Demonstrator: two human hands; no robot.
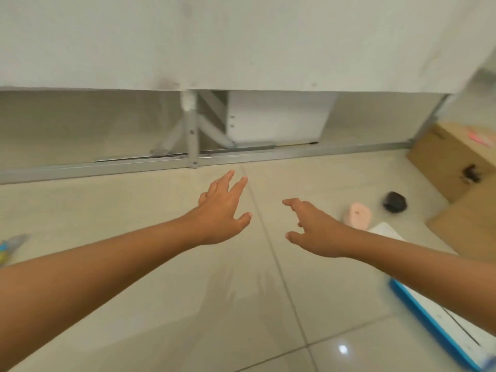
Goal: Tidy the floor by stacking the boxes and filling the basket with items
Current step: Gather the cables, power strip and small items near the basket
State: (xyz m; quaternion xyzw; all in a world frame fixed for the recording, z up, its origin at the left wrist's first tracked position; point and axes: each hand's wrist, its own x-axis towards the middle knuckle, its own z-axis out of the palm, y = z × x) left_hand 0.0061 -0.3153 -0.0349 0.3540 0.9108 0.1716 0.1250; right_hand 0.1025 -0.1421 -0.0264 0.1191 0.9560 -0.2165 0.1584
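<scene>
While both hands — left hand [222,210], right hand [314,229] — hover empty with fingers spread above the floor [188,304], gathering is pending — next, a reach rightward to the pink item [358,214].

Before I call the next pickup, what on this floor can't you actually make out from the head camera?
- Pink item: partly behind the right hand, blurred; kind unclear.
- Black item: blurred, kind unclear.
- Cardboard boxes: cut by the right edge; count unclear.
- Blue-edged box: cut by the corner, crossed by the right forearm.
- Colourful item: cut by the left edge.
- Basket: not in view.
- Left hand: open, holds nothing.
</scene>
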